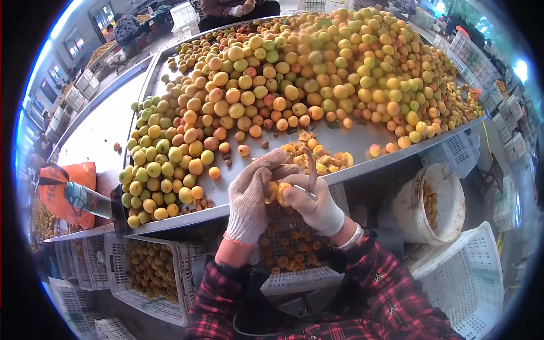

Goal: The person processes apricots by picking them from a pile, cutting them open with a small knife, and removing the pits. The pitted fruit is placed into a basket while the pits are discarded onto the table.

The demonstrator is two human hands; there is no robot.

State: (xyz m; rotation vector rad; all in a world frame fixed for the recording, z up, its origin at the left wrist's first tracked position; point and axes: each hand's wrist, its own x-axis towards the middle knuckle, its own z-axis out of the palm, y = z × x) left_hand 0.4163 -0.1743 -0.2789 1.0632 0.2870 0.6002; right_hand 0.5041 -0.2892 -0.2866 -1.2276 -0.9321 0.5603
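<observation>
Above the table's near edge, my two gloved hands meet at a split apricot (277, 193). Fingers of my left hand (249, 198), in a knitted cotton glove, close around one side of it. My right hand (318, 208), in a whitish glove, grips a small knife (311, 170) with its blade pointing up and away, and its thumb presses on the fruit's other side. Just beyond the hands lies a small heap of cut apricot pieces (323, 158) on the metal table (362, 136). Directly below, a crate (300, 281) contains apricot halves.
A large pile of whole apricots (340, 68) covers much of the table. Crates (153, 272) stand beneath its left side. At right are a white bucket (396, 209) and a white crate (464, 283). A jar (85, 199) and orange bag (73, 175) sit left. Another person's gloved hand (242, 9) shows opposite.
</observation>
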